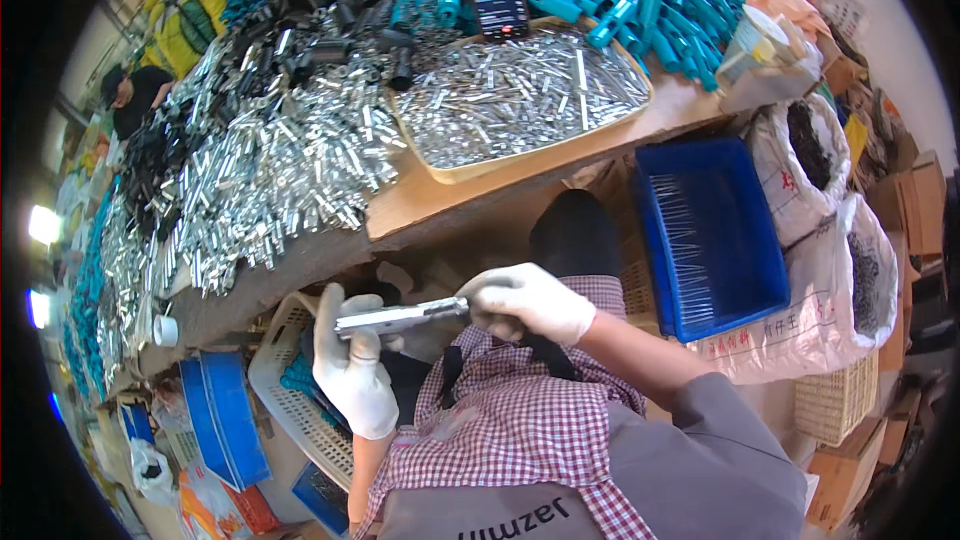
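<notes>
Both of my hands wear white gloves and meet over my lap around a slim silver metal part [405, 315]. Its left end lies between the thumb and fingers of my left hand [355, 375]. At its other end, the curled fingers of my right hand [535, 302] close on the metal and cover that tip. The part points left and tilts slightly down. Beyond my hands, on the bench, a shallow cream tray [450, 176] holds many small silver metal pieces. A large heap of silver metal pieces [290, 155] spreads to its left.
Teal plastic parts [650, 30] and black parts [330, 50] pile up behind the tray, where a phone [496, 0] stands. Right are a blue bin [765, 240] and white sacks [800, 190]. A perforated cream basket [290, 410] sits left of my lap. A person [140, 100] is far left.
</notes>
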Action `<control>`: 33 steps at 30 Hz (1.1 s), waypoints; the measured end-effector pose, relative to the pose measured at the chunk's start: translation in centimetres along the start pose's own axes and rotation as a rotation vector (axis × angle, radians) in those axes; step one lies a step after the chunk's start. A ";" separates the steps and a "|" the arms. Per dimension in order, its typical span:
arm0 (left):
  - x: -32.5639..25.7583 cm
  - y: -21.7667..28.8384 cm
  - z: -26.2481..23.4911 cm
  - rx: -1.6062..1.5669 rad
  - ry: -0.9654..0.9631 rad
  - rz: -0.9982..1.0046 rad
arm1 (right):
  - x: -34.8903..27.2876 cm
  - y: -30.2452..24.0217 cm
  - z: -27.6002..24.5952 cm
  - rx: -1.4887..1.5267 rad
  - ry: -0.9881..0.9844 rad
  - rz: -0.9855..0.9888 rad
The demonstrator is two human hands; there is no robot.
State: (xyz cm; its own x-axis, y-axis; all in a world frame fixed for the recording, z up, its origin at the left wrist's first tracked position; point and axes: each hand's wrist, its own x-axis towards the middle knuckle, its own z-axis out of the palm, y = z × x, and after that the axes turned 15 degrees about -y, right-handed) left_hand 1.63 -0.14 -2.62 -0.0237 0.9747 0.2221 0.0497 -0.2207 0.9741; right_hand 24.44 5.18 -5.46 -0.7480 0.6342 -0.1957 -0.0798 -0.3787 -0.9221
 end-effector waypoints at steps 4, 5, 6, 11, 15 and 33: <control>-0.1 -0.3 0.4 0.160 -0.173 -0.130 | -0.2 0.2 -0.5 0.032 -0.027 0.026; 0.4 0.6 -0.5 0.200 -0.302 -0.230 | -0.5 0.7 -1.3 0.047 -0.017 0.029; 1.1 1.0 -1.0 0.374 -0.431 -0.217 | -0.8 1.0 -1.8 0.041 -0.026 0.003; 2.1 0.3 2.7 0.763 -0.810 -0.085 | -1.4 2.3 -1.2 -0.272 -0.043 -0.078; 1.8 -1.2 4.8 0.672 -0.800 -0.057 | -5.2 0.8 -4.6 -0.185 -0.087 -0.049; 0.9 -3.6 5.0 0.362 -0.518 -0.565 | -13.3 16.0 -36.3 -1.422 1.090 0.452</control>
State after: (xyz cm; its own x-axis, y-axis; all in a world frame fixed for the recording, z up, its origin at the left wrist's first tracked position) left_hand 6.45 1.76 -6.17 0.3151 0.8471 -0.4280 0.4866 0.2430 0.8392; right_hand 57.05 15.17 -29.74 0.1997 0.9787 -0.0474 0.9614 -0.2050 -0.1835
